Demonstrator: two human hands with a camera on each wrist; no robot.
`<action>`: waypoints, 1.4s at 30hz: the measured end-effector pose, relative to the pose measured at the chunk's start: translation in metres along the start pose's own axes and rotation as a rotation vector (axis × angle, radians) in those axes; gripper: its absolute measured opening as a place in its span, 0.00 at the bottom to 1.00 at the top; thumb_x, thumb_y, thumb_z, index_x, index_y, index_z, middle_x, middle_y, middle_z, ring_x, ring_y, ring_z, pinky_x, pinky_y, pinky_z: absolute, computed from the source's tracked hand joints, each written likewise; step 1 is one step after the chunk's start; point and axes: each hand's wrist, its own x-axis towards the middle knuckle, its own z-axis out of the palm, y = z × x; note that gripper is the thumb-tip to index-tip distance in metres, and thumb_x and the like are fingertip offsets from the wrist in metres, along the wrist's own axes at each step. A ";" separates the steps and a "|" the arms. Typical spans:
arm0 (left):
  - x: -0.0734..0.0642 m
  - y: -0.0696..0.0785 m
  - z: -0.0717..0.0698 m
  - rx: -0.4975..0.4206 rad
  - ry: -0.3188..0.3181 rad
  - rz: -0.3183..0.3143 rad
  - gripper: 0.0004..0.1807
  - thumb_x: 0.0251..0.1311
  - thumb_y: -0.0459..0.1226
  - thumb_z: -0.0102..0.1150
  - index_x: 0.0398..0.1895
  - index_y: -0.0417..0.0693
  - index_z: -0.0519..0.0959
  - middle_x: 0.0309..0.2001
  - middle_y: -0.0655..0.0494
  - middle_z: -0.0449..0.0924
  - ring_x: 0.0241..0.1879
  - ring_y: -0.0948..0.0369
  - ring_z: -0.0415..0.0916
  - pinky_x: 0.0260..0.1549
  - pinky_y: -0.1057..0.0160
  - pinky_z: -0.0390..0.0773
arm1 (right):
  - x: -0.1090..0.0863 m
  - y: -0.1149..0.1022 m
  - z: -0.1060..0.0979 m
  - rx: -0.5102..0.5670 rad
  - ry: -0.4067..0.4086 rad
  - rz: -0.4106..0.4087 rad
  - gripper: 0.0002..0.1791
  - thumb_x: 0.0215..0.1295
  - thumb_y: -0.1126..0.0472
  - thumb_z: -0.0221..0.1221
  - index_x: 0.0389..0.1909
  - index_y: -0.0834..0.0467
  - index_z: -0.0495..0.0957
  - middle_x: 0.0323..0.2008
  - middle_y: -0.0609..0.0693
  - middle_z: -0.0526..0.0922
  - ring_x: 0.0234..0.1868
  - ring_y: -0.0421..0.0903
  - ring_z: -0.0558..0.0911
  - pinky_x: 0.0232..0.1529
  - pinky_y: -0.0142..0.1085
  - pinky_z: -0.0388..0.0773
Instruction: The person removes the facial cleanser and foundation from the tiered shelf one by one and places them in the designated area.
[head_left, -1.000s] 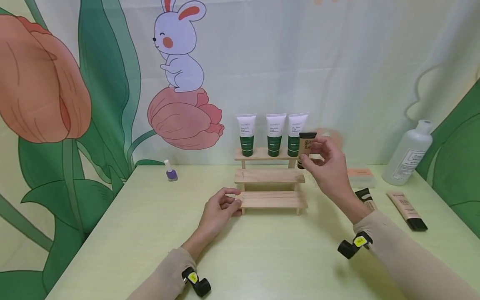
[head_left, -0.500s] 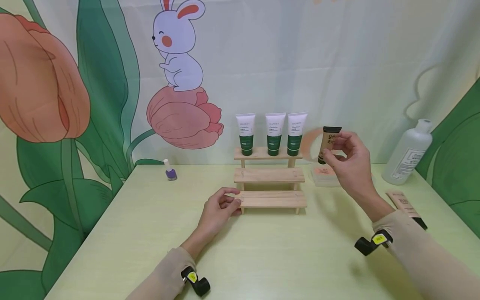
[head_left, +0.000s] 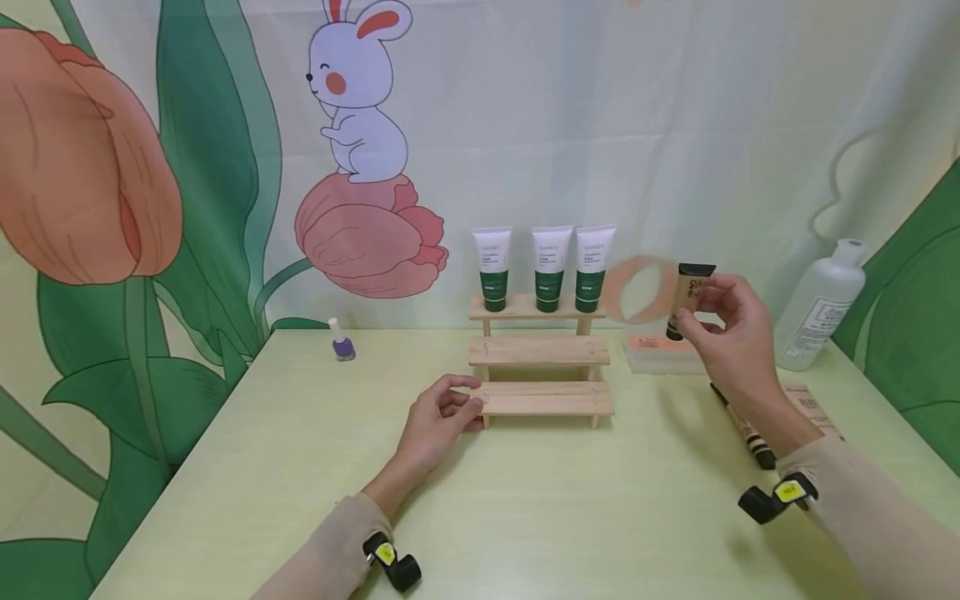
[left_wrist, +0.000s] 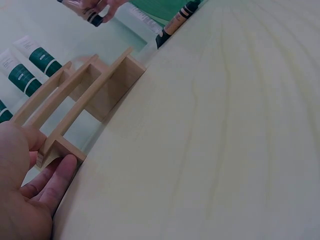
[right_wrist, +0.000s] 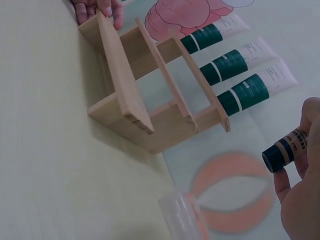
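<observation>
A three-tier wooden display stand [head_left: 542, 398] stands on the table. My left hand [head_left: 441, 414] grips the left end of its lowest step, thumb and fingers around the board's end in the left wrist view [left_wrist: 61, 145]. Along the top tier stand three white-and-green squeeze tubes, the left one [head_left: 492, 271], the middle one [head_left: 548, 271] and the right one [head_left: 592, 271]. Off to the right, my right hand [head_left: 735, 333] pinches a small tan squeeze tube [head_left: 684, 296], held upright with its black cap [right_wrist: 275, 158] downward. The lower two tiers carry nothing.
Behind the right hand lies a clear plastic box [head_left: 652, 354] with an orange label. A white bottle [head_left: 817, 317] stands at the back right. Partly hidden by the right forearm lie a black-and-tan tube [head_left: 756, 442] and a beige tube [head_left: 810, 407]. Purple nail polish [head_left: 342, 346] stands left.
My right hand has carried the small tan tube rightward, away from the stand's top tier; it rose, then dipped slightly. My left hand stays on the lowest step.
</observation>
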 end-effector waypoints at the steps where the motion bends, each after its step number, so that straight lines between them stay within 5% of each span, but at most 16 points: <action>1: 0.000 0.000 0.000 0.000 0.000 0.000 0.14 0.79 0.33 0.67 0.63 0.46 0.84 0.45 0.43 0.86 0.43 0.53 0.91 0.48 0.59 0.95 | -0.002 0.002 -0.002 -0.005 -0.002 0.002 0.22 0.75 0.71 0.66 0.67 0.61 0.77 0.49 0.43 0.81 0.49 0.39 0.83 0.40 0.22 0.82; 28: 0.001 0.001 0.001 0.022 0.007 -0.007 0.14 0.79 0.32 0.67 0.63 0.47 0.84 0.45 0.43 0.86 0.43 0.54 0.90 0.48 0.59 0.95 | -0.075 0.047 -0.016 -0.154 -0.064 0.174 0.24 0.74 0.67 0.72 0.67 0.64 0.76 0.47 0.40 0.84 0.45 0.33 0.82 0.41 0.17 0.81; 42: -0.001 0.000 0.000 0.010 0.006 -0.004 0.14 0.79 0.32 0.67 0.64 0.46 0.84 0.46 0.43 0.85 0.43 0.55 0.89 0.48 0.59 0.95 | -0.090 0.054 -0.018 -0.262 -0.147 0.247 0.26 0.74 0.62 0.74 0.66 0.67 0.79 0.48 0.58 0.85 0.42 0.30 0.80 0.39 0.18 0.80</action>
